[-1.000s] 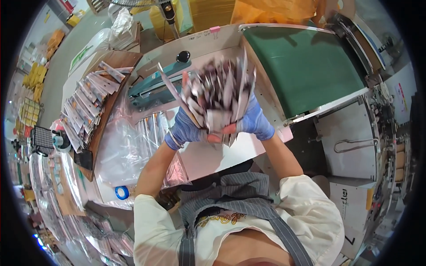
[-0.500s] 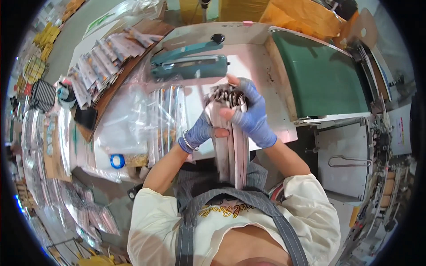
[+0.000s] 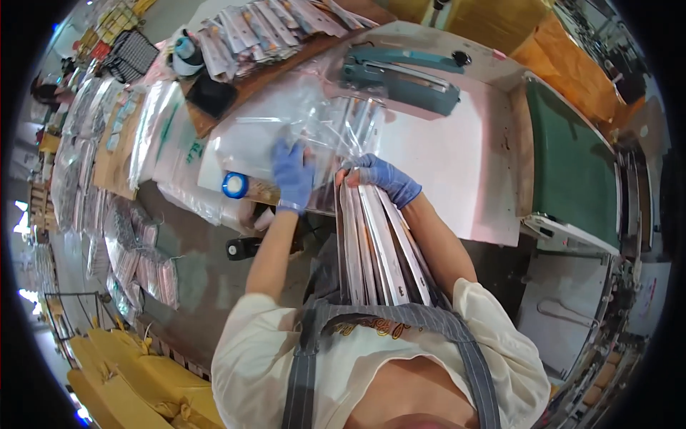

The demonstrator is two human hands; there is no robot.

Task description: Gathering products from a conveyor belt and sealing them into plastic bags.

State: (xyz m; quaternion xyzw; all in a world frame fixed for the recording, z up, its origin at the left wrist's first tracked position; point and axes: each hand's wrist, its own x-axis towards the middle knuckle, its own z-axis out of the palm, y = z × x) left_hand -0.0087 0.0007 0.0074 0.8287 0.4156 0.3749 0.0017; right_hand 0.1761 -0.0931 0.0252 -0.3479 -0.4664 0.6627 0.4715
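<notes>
Hands apart, gloved in blue. Right hand (image 3: 382, 179) is clamped round the far end of a bundle of slim packets (image 3: 379, 243). Left hand (image 3: 291, 175) is off to the left, well clear of the bundle, over the near edge of a transparent plastic bag stack (image 3: 246, 143). It's motion-blurred, so I can't tell whether its fingers have hold of any film or just hover there.

Key geometry: bundle's long axis runs near-far, gripped end far, near ends fanned slightly and reaching the apron (image 3: 332, 314). Bag stack sits left and a bit far of the gripped end, flat on the table (image 3: 443, 179). Left hand is much the nearer one to it; right hand, with the bundle, is on the right side of that gap.

Around them: packets under film (image 3: 361, 118) lie just far of the right hand, long axis also roughly near-far. Tape roll with a blue rim (image 3: 234, 185) is left of the left hand, near the table's near edge. Teal long-armed device (image 3: 404, 79) is farther out, to the right of the bag stack. Loose packet row (image 3: 250, 32) on the brown board (image 3: 268, 79), far left.
</notes>
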